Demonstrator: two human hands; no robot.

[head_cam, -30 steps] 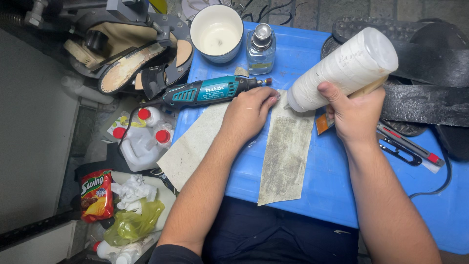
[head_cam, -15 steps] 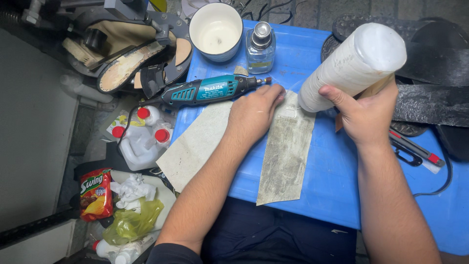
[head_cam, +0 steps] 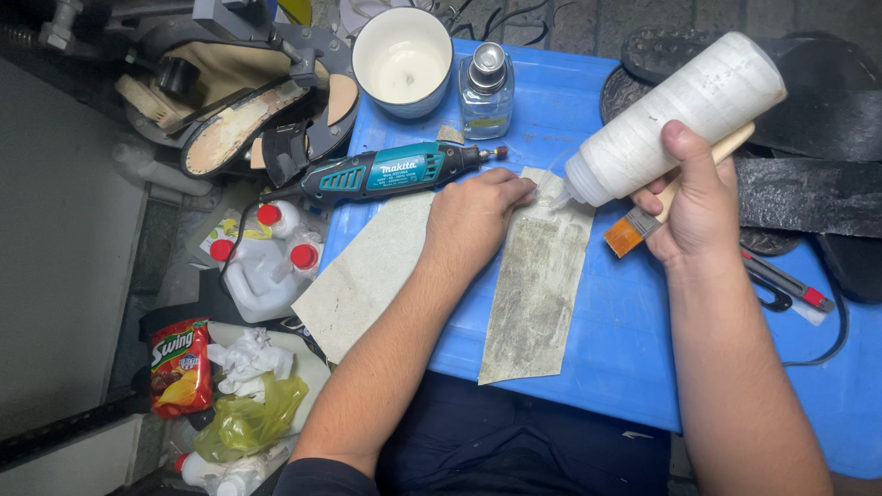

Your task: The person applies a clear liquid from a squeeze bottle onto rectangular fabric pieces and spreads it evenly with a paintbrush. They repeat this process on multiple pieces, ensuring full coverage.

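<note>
Right hand (head_cam: 703, 207) fingers grasping white bottle (head_cam: 675, 119) and brush (head_cam: 643, 220), left hand (head_cam: 473, 216) fingers released, flat on grey strip (head_cam: 537, 294), middle of blue counter (head_cam: 625, 349)

Left hand (head_cam: 476, 209): bare, palm down, fingers extended together toward the right, fingertips pressed flat on the surface below; forearm bare, running diagonally from lower left, wrist straight. Right hand (head_cam: 695, 200): bare, raised, fingers curled tight in a closed grip, thumb pointing up across what it holds, knuckles outward; forearm bare, rising from lower right. Hands near each other, not touching
</note>
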